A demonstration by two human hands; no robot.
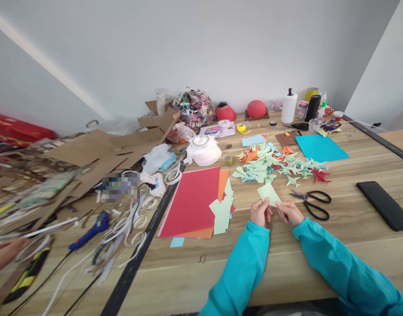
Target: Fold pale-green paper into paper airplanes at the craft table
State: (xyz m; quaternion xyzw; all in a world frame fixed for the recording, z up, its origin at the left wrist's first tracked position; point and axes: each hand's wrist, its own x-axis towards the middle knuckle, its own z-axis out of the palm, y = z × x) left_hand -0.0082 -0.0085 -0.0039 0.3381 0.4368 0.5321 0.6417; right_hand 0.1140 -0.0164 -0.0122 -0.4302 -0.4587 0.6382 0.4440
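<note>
Between my two hands is a small light green piece of paper (267, 193). My left hand (261, 212) pinches its lower left side, and my right hand (290, 212) grips its lower right corner. Just beyond lies a heap of folded paper shapes (258, 164), mostly pale green with some orange, red and blue. Black-handled scissors (315, 204) rest on the table to the right of my right hand. Left of my hands, light green paper pieces (222, 215) overlap a stack of red paper (191, 202) with orange sheets under it.
A blue sheet (321, 148) and a black phone (383, 205) lie on the right. At the left are a blue glue gun (91, 230), white strips (140, 239), cardboard (86, 149) and another person's hand (5, 252). Red domes (256, 108) and a white bottle (288, 108) stand along the wall.
</note>
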